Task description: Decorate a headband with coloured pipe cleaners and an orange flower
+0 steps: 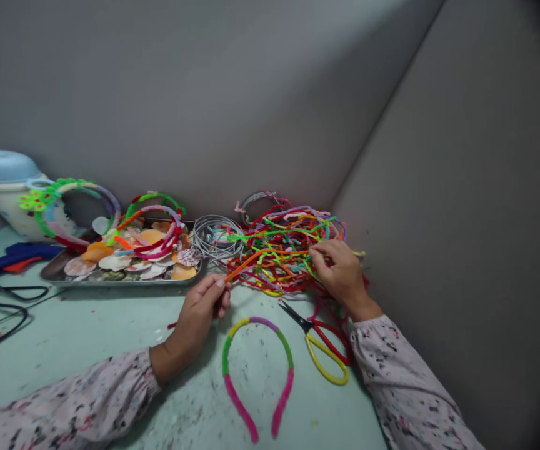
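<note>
My left hand (202, 306) is closed, pinching an orange pipe cleaner (244, 267) between thumb and fingers. That strand slants up to the right, across a tangled heap of colourful pipe cleaners (289, 225). At the heap's right side my right hand (340, 269) pinches a pipe cleaner, its fingertips near the orange strand's far end; exactly which strand is hard to see. Between my forearms lies a headband (290, 350) wrapped in pink, green, yellow and purple. Scissors (312, 328) with one red and one yellow handle rest beside it, blades parted and pointing up-left.
A metal tray (124, 283) of seashells stands at the back left, with wrapped headbands (110, 200) on it. Coiled grey wire (216, 237) sits beside the heap. Further left are a blue-lidded container (5, 165), a blue tool (21, 255) and a dark cable (12, 306). Grey walls enclose the back and right.
</note>
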`<state>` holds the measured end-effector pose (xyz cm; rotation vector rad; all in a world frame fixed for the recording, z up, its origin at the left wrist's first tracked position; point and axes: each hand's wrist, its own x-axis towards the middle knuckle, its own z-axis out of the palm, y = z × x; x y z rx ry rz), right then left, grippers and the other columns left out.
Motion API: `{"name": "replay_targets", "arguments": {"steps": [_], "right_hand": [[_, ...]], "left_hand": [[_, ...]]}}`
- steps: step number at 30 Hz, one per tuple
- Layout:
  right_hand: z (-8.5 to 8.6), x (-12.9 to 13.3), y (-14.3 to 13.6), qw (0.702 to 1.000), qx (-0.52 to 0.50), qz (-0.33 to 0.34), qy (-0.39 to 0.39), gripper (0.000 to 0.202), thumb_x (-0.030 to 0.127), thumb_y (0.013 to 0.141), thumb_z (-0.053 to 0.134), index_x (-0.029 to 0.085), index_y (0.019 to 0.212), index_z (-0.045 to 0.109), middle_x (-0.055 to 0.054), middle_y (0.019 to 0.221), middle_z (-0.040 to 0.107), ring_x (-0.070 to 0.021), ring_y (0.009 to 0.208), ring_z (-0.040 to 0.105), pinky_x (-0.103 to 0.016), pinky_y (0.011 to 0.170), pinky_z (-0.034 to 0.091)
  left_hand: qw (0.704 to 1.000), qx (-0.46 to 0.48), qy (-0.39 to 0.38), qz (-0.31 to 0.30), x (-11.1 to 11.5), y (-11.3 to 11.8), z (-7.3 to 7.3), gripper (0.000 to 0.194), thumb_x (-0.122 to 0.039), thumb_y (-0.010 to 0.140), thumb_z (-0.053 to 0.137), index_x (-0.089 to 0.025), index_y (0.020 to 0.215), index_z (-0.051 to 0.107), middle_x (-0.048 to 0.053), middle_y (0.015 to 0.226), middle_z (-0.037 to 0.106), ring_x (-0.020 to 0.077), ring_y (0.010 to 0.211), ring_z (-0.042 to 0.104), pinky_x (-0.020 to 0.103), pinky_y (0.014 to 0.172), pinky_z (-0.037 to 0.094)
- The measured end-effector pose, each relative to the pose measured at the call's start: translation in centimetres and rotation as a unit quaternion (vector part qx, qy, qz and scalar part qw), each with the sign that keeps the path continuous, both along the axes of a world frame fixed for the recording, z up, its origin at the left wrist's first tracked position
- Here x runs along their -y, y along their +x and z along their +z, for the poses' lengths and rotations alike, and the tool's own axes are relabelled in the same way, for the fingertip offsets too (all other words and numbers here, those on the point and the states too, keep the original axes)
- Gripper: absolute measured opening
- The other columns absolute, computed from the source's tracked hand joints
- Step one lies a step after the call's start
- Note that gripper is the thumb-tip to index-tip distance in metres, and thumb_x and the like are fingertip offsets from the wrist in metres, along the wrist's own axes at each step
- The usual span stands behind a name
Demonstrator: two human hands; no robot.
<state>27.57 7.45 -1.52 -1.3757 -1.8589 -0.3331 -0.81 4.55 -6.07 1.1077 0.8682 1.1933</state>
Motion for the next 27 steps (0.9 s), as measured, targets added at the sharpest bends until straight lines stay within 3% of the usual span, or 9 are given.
{"name": "replay_targets", "arguments": {"steps": [4, 6, 9, 12, 16, 18, 21, 25, 27], "right_hand": [[0.1, 0.9, -2.4, 0.984, 0.079, 0.074, -0.144, 0.018, 0.035, 0.086, 0.059, 0.021, 0.094, 0.069, -0.005, 0.091, 0.069, -0.0171, 0.078, 0.063, -0.027, 0.070, 0.047], [-0.5, 0.9, -2.7, 0.972, 0.139, 0.037, -0.185, 0.021, 0.036, 0.083, 0.064, 0.022, 0.098, 0.068, -0.006, 0.099, 0.069, -0.0183, 0.079, 0.064, -0.027, 0.068, 0.046], [-1.5, 0.4, -2.1, 0.960, 0.178, -0.007, -0.215, 0.010, 0.025, 0.083, 0.062, 0.023, 0.089, 0.071, -0.004, 0.091, 0.071, -0.0174, 0.074, 0.065, -0.025, 0.065, 0.044], [-1.7, 0.0, -0.7, 0.964, 0.163, -0.039, -0.204, 0.014, 0.023, 0.086, 0.057, 0.021, 0.088, 0.071, -0.007, 0.088, 0.071, -0.0189, 0.078, 0.065, -0.026, 0.066, 0.044], [-0.7, -0.1, 0.0, 0.969, 0.137, -0.048, -0.201, 0.015, 0.023, 0.086, 0.057, 0.019, 0.089, 0.071, -0.007, 0.089, 0.072, -0.0190, 0.077, 0.065, -0.027, 0.067, 0.045], [0.1, 0.3, -0.7, 0.978, 0.097, -0.002, -0.185, 0.014, 0.026, 0.087, 0.057, 0.020, 0.088, 0.070, -0.005, 0.087, 0.072, -0.0176, 0.077, 0.065, -0.027, 0.069, 0.046], [0.9, 1.4, -2.9, 0.995, -0.003, 0.060, -0.083, 0.014, 0.029, 0.088, 0.057, 0.020, 0.091, 0.067, -0.006, 0.088, 0.068, -0.0181, 0.080, 0.063, -0.029, 0.072, 0.049], [0.9, 2.6, -6.2, 0.988, -0.062, 0.142, -0.019, 0.031, 0.023, 0.083, 0.061, 0.023, 0.114, 0.056, -0.011, 0.118, 0.056, -0.0187, 0.087, 0.062, -0.034, 0.075, 0.054], [0.5, 2.8, -7.3, 0.983, -0.048, 0.178, -0.016, 0.041, 0.015, 0.081, 0.059, 0.024, 0.121, 0.052, -0.011, 0.125, 0.053, -0.0225, 0.109, 0.056, -0.039, 0.088, 0.051]], "left_hand": [[1.000, 0.002, 0.001, 0.006, 0.0, 0.1, 0.0, 0.022, -0.039, 0.089, 0.052, -0.018, 0.083, 0.055, -0.005, 0.061, 0.051, 0.0065, 0.051, 0.041, 0.016, 0.047, 0.032], [1.000, 0.000, 0.000, 0.005, -0.1, 0.1, 0.0, 0.022, -0.039, 0.089, 0.052, -0.018, 0.083, 0.056, -0.004, 0.061, 0.051, 0.0065, 0.051, 0.041, 0.016, 0.047, 0.032], [1.000, -0.006, 0.002, 0.010, 0.1, 0.1, 0.2, 0.022, -0.039, 0.089, 0.052, -0.018, 0.084, 0.055, -0.004, 0.061, 0.052, 0.0071, 0.050, 0.041, 0.017, 0.047, 0.032], [0.999, -0.030, 0.033, 0.020, 0.6, 0.2, 0.6, 0.022, -0.040, 0.089, 0.050, -0.019, 0.084, 0.054, -0.004, 0.059, 0.051, 0.0083, 0.050, 0.041, 0.018, 0.048, 0.033], [0.993, -0.061, 0.097, 0.015, 1.7, 0.4, 0.9, 0.019, -0.038, 0.092, 0.047, -0.020, 0.088, 0.054, -0.004, 0.061, 0.051, 0.0100, 0.054, 0.043, 0.021, 0.052, 0.035], [0.991, -0.066, 0.120, 0.008, 2.1, 0.5, 0.8, 0.017, -0.036, 0.093, 0.046, -0.021, 0.090, 0.053, -0.004, 0.062, 0.050, 0.0105, 0.055, 0.044, 0.022, 0.052, 0.036], [0.986, -0.077, 0.145, 0.003, 2.6, 0.4, 0.7, 0.016, -0.034, 0.094, 0.044, -0.021, 0.092, 0.053, -0.003, 0.064, 0.051, 0.0113, 0.056, 0.045, 0.023, 0.054, 0.037], [0.975, -0.119, 0.185, -0.012, 3.0, -0.1, 0.8, 0.015, -0.030, 0.092, 0.046, -0.020, 0.087, 0.056, -0.001, 0.064, 0.054, 0.0135, 0.058, 0.048, 0.025, 0.056, 0.038], [0.963, -0.155, 0.218, -0.031, 3.3, -0.4, 0.9, 0.011, -0.027, 0.089, 0.049, -0.021, 0.084, 0.058, 0.000, 0.065, 0.056, 0.0145, 0.058, 0.050, 0.026, 0.058, 0.038]]}}
